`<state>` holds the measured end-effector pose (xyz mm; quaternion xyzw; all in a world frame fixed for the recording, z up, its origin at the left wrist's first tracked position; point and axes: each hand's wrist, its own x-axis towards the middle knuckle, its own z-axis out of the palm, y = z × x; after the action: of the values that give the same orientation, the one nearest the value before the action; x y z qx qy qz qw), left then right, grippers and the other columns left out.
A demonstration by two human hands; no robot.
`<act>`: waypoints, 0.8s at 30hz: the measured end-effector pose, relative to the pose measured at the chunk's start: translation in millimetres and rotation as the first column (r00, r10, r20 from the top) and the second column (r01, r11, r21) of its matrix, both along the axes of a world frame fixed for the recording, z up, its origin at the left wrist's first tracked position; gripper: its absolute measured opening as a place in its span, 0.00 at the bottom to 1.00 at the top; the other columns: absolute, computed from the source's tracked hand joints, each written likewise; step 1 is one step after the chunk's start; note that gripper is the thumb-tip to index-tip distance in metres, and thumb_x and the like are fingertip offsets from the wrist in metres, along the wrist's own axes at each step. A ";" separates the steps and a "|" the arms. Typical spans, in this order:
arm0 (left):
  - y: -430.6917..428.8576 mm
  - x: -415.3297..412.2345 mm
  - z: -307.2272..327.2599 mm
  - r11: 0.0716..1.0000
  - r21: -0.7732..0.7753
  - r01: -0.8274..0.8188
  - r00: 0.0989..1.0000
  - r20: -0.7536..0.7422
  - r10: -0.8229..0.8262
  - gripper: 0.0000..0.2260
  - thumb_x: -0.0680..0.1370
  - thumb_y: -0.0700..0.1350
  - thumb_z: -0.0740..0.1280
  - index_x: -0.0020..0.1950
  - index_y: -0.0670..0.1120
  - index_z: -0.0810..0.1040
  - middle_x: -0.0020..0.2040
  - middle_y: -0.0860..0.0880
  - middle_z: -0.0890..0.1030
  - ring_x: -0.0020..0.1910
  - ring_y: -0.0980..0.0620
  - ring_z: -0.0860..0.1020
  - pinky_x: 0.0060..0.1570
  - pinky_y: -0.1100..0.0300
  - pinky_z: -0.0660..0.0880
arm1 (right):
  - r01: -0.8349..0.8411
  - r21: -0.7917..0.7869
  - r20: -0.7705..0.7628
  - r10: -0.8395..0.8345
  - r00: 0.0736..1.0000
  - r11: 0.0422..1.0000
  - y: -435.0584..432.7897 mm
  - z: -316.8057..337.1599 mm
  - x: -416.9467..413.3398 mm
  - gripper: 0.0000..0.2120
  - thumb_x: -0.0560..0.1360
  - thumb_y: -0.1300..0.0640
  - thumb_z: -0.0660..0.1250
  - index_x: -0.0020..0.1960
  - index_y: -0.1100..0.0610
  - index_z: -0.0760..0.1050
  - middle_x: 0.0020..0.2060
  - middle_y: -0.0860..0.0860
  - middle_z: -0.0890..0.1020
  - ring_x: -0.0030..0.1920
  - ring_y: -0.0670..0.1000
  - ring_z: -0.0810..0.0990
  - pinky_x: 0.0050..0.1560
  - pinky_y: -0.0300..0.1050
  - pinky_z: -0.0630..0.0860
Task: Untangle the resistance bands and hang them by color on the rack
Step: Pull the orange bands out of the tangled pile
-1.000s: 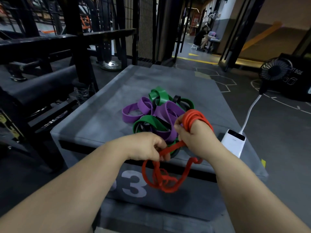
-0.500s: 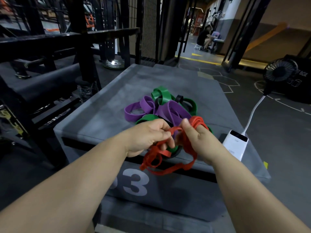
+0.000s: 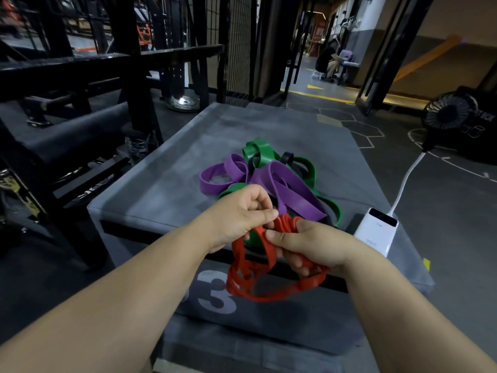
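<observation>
1. Red band [image 3: 269, 286] hung in knotted loops below both sets of fingers, in front of the box [image 3: 166, 189], looser than a second before.
2. Right hand [image 3: 309, 246] had dropped from over the pile. Its fingers were curled round red strands, with coils bunched at the fingertips.
3. Left hand [image 3: 242, 214] pinched a red strand just beside those coils, closer than before.
4. Beyond the fingers, purple band [image 3: 290, 189], green band [image 3: 259, 152] and black band [image 3: 286, 157] lay tangled on the box. Freeing the red one looked close, with nothing hung yet.

A grey padded box [image 3: 174, 184] with a pale "3" on its front face carries a tangle of purple bands [image 3: 293, 189], green bands [image 3: 259, 152] and a black band [image 3: 286, 156] mid-top, reaching toward the near edge. A white power bank [image 3: 376, 230] lies at the near right corner, its white cable [image 3: 406, 179] leaving over the right edge.
</observation>
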<state>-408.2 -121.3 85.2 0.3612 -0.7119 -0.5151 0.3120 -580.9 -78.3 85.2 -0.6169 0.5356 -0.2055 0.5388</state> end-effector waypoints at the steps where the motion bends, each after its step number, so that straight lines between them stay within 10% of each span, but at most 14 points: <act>1: -1.1 -0.5 -1.4 1.000 -0.018 -0.018 1.000 -0.001 0.018 0.05 0.78 0.42 0.67 0.46 0.45 0.72 0.30 0.56 0.77 0.26 0.63 0.71 0.26 0.66 0.66 | -0.043 0.027 0.017 0.043 0.999 0.999 0.4 0.7 -1.4 0.19 0.75 0.43 0.66 0.31 0.54 0.75 0.21 0.52 0.70 0.22 0.50 0.70 0.27 0.39 0.69; 7: -7.5 -0.3 -6.3 1.000 0.001 -0.030 0.999 -0.042 0.030 0.08 0.78 0.51 0.66 0.41 0.49 0.73 0.32 0.57 0.75 0.32 0.61 0.72 0.39 0.63 0.68 | -0.277 0.053 0.308 0.248 0.919 0.959 1.6 -5.5 3.0 0.20 0.73 0.42 0.66 0.33 0.57 0.76 0.24 0.52 0.73 0.32 0.54 0.74 0.40 0.42 0.74; 14: -8.2 -2.6 -11.7 0.992 -0.048 -0.120 0.983 -0.146 0.112 0.28 0.63 0.78 0.59 0.32 0.53 0.68 0.32 0.50 0.65 0.32 0.53 0.64 0.37 0.59 0.63 | -0.276 -0.036 0.760 0.205 0.617 0.961 -7.7 -8.3 -0.3 0.16 0.76 0.47 0.66 0.35 0.57 0.74 0.25 0.49 0.74 0.30 0.51 0.76 0.39 0.42 0.74; 18: -11.3 -1.5 -16.3 0.995 0.026 -0.091 0.984 -0.150 0.094 0.21 0.74 0.68 0.59 0.31 0.54 0.70 0.25 0.59 0.66 0.27 0.60 0.64 0.33 0.65 0.64 | -0.321 -0.024 0.941 0.130 0.313 0.947 -11.4 0.5 -8.7 0.16 0.79 0.52 0.58 0.33 0.54 0.66 0.24 0.50 0.68 0.28 0.50 0.71 0.36 0.42 0.68; 24: -14.7 1.9 -16.3 0.988 0.152 -0.008 0.992 -0.125 0.027 0.20 0.76 0.59 0.59 0.28 0.51 0.69 0.25 0.58 0.67 0.24 0.61 0.65 0.29 0.72 0.65 | -0.220 0.016 0.978 0.030 0.205 0.975 -10.0 7.1 -24.4 0.19 0.77 0.48 0.54 0.30 0.54 0.65 0.24 0.51 0.69 0.33 0.53 0.75 0.39 0.44 0.66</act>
<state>-406.3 -136.0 68.9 0.3568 -0.6465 -0.5865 0.3328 -605.3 -88.3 92.4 -0.3507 0.0426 -0.4599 0.8147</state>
